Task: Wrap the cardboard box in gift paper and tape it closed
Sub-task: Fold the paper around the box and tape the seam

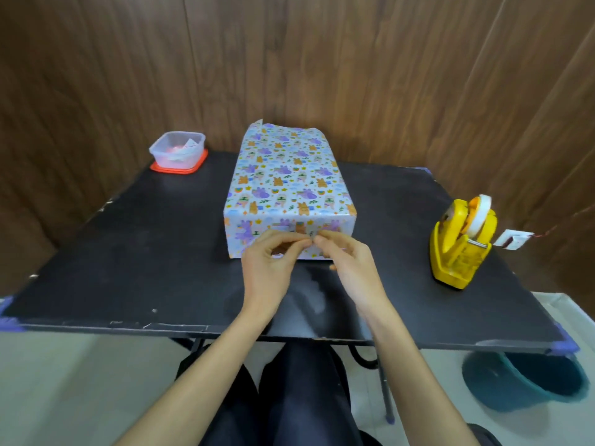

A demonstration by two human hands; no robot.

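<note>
A: Where is the box, and who has hold of it?

B: Box [283, 194] sits mid-table, long axis running away from the person, with gift paper [289, 149] round it. Left hand [267, 262] and right hand [347, 262] are both at the near end face. On each, thumb and forefinger are closed to a pinch on the paper fold, and the two pinches almost touch. Cannot tell if there is tape between the fingers. The other fingers are loosely curled.

A: Handling?

B: Judgement only. It's cardboard, so light and stiff, and it should keep its shape under a press. The paper is thin and probably slick; it creases easily and would tear at the corners if pulled hard. Take the box by its long sides with flat palms. Take the paper by the flap edges only. The near end looks folded in. At the far end the paper stands loose past the box, not yet closed.

A: Surface, room?

B: Far left corner has a clear tub [177, 146] on a red lid [199, 164], well apart from the box. Table [128, 252] is black, matte and scuffed. A light box could slide when pushed from one end, so brace it. Yellow tape dispenser [460, 239] stands on the right with a roll loaded, well apart from the box on the right hand's side. Brown wood-panel wall [354, 59] is close behind. A teal bucket [521, 384] sits on the pale floor [80, 381] below the right corner.
</note>
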